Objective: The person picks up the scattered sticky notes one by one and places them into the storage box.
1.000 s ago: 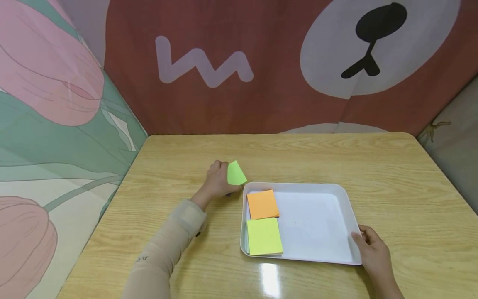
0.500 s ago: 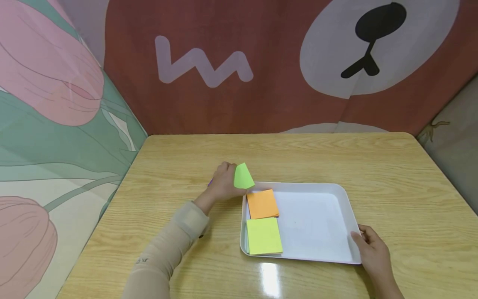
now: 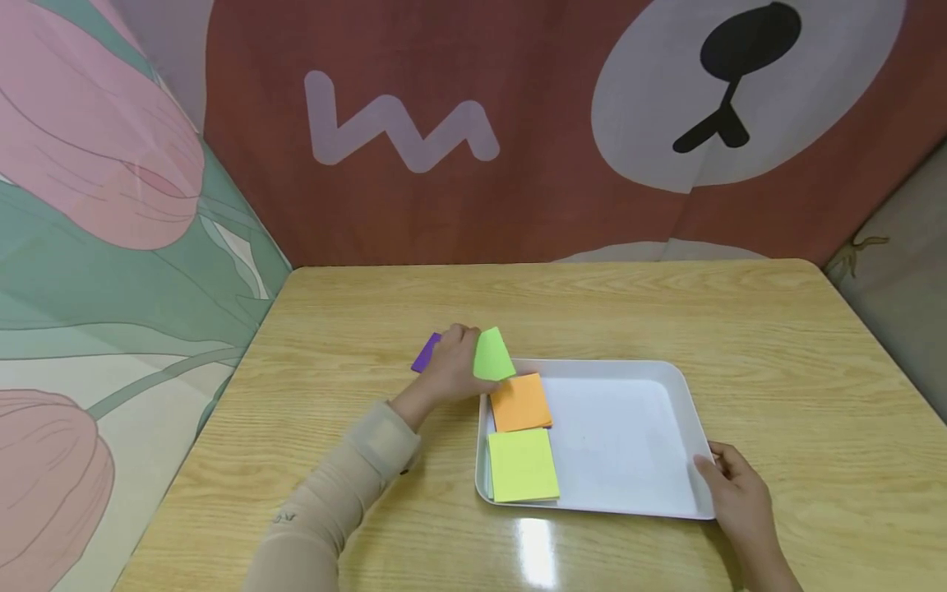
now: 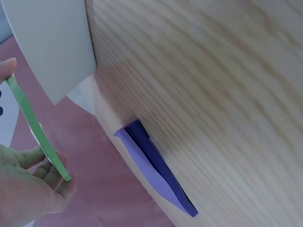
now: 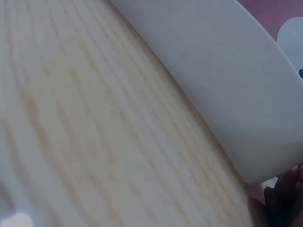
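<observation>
My left hand (image 3: 453,368) grips a green sticky note pad (image 3: 493,355) at the far left corner of the white tray (image 3: 621,444). In the left wrist view the green pad (image 4: 40,132) shows edge-on between thumb and fingers, raised above the table. Inside the tray, an orange sticky note pad (image 3: 521,403) lies along the left side, and a yellow one (image 3: 524,466) lies nearer the front. My right hand (image 3: 740,497) holds the tray's right rim, thumb on the near side; in the right wrist view the tray wall (image 5: 213,71) hides most of that hand.
A purple sticky note pad (image 3: 426,353) lies on the wooden table (image 3: 355,312) behind the left hand; the left wrist view shows this purple pad (image 4: 156,165) close by, its sheets fanned a little. A printed cloth (image 3: 444,214) hangs beyond the table's far edge.
My left hand has carried the green pad rightward to the tray's far left corner, and the purple pad has come into view behind it. The right hand keeps its hold on the tray.
</observation>
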{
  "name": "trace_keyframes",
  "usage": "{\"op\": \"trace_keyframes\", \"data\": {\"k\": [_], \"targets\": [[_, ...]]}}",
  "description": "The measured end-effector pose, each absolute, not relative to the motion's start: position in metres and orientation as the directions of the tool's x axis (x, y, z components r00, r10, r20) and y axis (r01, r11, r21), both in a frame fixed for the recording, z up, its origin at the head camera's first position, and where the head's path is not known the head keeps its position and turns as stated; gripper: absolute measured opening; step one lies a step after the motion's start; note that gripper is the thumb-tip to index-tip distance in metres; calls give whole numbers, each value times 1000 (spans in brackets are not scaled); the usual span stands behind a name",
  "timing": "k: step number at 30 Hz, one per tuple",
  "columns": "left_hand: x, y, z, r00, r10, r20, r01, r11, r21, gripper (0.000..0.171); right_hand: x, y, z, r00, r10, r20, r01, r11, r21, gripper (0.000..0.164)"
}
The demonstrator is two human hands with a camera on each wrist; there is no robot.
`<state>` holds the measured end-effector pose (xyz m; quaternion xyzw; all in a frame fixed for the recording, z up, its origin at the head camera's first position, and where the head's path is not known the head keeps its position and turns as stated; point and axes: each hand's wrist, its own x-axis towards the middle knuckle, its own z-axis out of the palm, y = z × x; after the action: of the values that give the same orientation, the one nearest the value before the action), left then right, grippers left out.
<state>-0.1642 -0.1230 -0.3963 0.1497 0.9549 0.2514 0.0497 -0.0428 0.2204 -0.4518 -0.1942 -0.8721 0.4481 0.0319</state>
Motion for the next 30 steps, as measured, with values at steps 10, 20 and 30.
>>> {"op": "trace_keyframes", "data": {"k": [10,20,30], "targets": [[-159,-111,-397,-939,341,-37,279,821,498,84,-43,220,-451,-919,375,-126,319,514,-796,29],[-152,-102,-396,-921,386,-44,315,809,497,82,-42,219,-451,-917,380,-124,314,492,-812,28],[-149,-93,-400,-911,408,-58,337,819,465,86,-43,219,-452,-916,382,-121,316,503,-805,28]]}}
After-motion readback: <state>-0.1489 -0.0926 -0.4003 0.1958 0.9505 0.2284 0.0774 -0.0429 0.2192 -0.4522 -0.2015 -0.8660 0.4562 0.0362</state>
